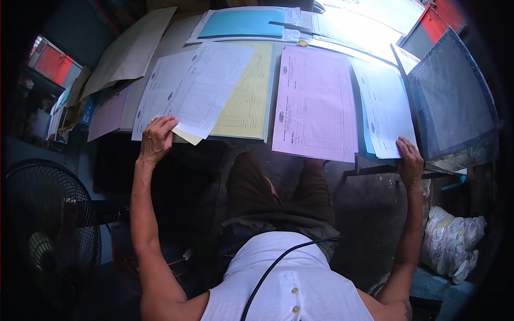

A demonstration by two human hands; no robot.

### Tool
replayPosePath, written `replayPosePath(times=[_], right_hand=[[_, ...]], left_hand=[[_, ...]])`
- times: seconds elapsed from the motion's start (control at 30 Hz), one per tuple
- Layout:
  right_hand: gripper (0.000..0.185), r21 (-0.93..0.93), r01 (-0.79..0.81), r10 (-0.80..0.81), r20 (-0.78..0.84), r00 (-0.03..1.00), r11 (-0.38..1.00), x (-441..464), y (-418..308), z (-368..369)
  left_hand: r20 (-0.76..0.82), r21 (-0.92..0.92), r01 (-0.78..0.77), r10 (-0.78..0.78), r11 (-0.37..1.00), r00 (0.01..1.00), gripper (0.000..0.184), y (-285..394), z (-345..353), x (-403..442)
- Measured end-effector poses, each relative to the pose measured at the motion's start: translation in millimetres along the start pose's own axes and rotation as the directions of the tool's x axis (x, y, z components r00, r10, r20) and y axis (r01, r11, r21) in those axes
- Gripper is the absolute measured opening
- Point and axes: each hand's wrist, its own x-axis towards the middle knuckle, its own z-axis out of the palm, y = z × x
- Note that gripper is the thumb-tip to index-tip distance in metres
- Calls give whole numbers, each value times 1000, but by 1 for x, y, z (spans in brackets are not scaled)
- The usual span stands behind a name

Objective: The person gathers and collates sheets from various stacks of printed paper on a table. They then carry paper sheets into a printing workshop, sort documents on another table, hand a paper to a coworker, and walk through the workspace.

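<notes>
My left hand [158, 138] is closed on the near edge of printed white forms [198, 80]. These lie slanted over a yellow form stack [246, 91], and a yellow corner pokes out beside my fingers. At the right, my right hand [410, 160] has its fingers closed at the near right corner of a white form stack [383, 107]. Blue paper [364, 128] shows along that stack's left edge. Between the hands lies a pink form stack [316, 101], touched by neither; its near end overhangs the table edge.
Blue sheets [242, 24] lie at the back of the table. Brown cardboard [128, 51] and another pink sheet [107, 115] are at the left. A framed translucent panel [455, 99] leans at the right. A black fan [51, 214] stands lower left, a plastic bundle [452, 243] lower right.
</notes>
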Motion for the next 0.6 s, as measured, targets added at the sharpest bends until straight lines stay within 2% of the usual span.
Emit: replayPosePath(times=[0.23,0.3,0.43,0.6], right_hand=[[48,69,-54,50,59,997,996,3,6,-13],[46,91,-70,70,9,998,993,3,12,-11],[45,97,-108,103,57,993,989,0,12,-9],[45,62,-70,67,50,996,996,-5,3,-13]], left_hand=[[21,1,4,-4,1000,1000,23,0,2,-4],[16,29,-6,6,1000,1000,24,1,3,-4],[91,-38,86,-82,996,992,29,6,-4,-4],[132,-36,127,-121,991,984,34,9,-4,-6]])
